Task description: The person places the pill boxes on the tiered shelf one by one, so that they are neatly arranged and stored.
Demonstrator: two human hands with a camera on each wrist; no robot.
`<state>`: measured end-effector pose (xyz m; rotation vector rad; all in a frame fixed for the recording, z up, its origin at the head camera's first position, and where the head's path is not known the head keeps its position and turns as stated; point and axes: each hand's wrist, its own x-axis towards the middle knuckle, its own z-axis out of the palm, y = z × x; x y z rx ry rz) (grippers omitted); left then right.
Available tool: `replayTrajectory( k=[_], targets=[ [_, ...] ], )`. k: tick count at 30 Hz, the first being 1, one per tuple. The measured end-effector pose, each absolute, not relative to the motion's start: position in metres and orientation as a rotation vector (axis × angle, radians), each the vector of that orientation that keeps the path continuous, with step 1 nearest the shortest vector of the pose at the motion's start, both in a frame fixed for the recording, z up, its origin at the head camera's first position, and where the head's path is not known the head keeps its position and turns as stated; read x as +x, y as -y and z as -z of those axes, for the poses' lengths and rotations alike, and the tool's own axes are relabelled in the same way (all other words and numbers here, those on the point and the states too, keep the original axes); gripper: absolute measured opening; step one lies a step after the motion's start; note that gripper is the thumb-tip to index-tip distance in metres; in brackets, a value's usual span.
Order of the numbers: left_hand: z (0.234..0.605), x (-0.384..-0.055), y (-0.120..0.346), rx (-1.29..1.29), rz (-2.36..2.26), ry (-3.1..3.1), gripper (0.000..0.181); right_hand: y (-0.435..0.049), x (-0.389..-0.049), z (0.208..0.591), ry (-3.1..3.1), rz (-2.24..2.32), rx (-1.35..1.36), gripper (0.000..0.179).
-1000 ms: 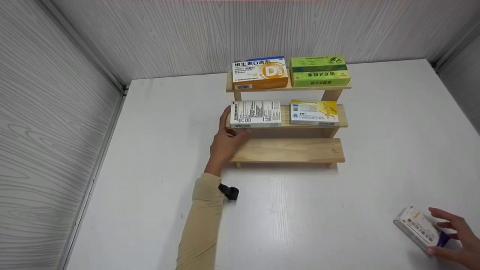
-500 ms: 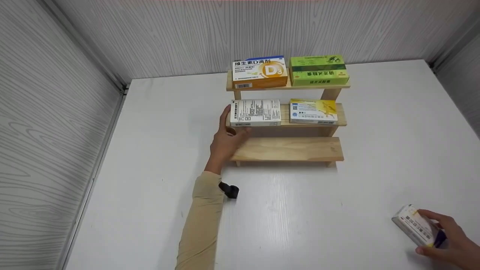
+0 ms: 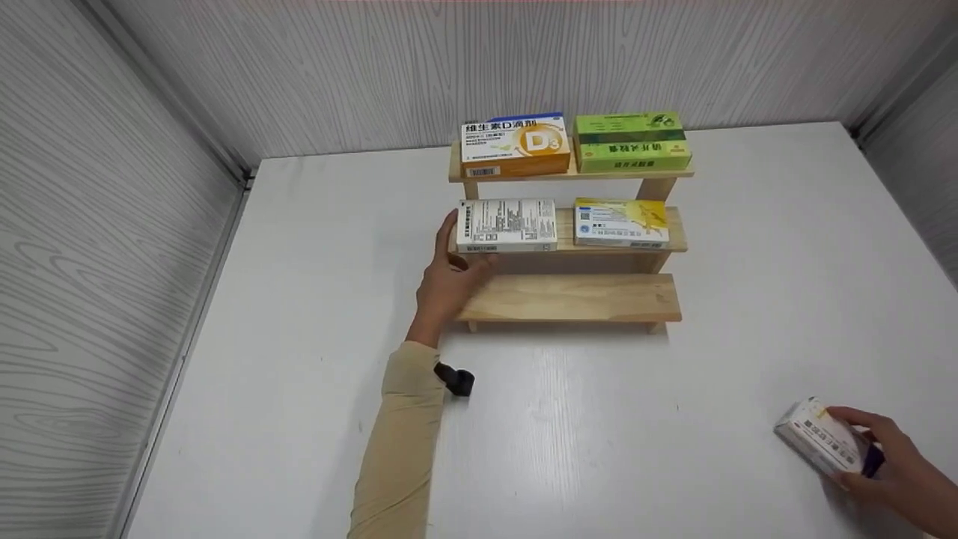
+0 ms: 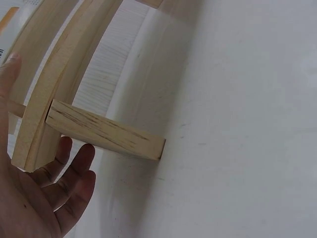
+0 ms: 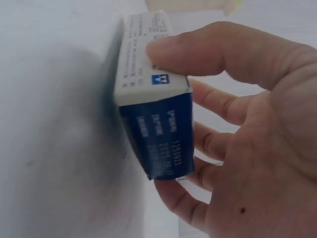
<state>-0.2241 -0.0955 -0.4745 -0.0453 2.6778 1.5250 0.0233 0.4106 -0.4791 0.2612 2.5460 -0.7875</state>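
Note:
My left hand is at the left end of the middle shelf. Its index finger lies along the side of a white medicine box printed with dark text, and the thumb is at the front edge. In the left wrist view the other fingers hang loosely curled past the wooden shelf end. At the lower right my right hand grips another medicine box, white with a dark blue end. The right wrist view shows the thumb across its printed face and the fingers around the far side, close over the table.
A three-tier wooden rack stands on the white table. Its top tier bears an orange-and-white vitamin D box and a green box. A yellow-and-white box lies on the middle tier's right. Wood-grained panels enclose the table.
My right hand has closed its fingers around the blue-ended medicine box and shifted it slightly left and away from me. My left hand has stayed at the middle shelf.

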Motion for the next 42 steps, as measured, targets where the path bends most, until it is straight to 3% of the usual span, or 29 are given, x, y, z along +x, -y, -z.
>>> replayTrajectory(
  k=[11,23,42],
  targets=[
    [0.476,-0.226,0.097,-0.065,-1.497,-2.681,0.087,-0.393,-0.014,0.453,-2.740,0.811,-0.084,0.085],
    [0.475,-0.227,0.091,-0.071,-1.486,-2.699,0.087,-0.315,-0.091,0.421,-2.750,0.936,-0.604,0.067],
    [0.479,-0.226,0.095,-0.038,-1.501,-2.731,0.089,-0.204,-0.164,0.414,-2.651,1.006,-0.892,0.060]
  ],
)
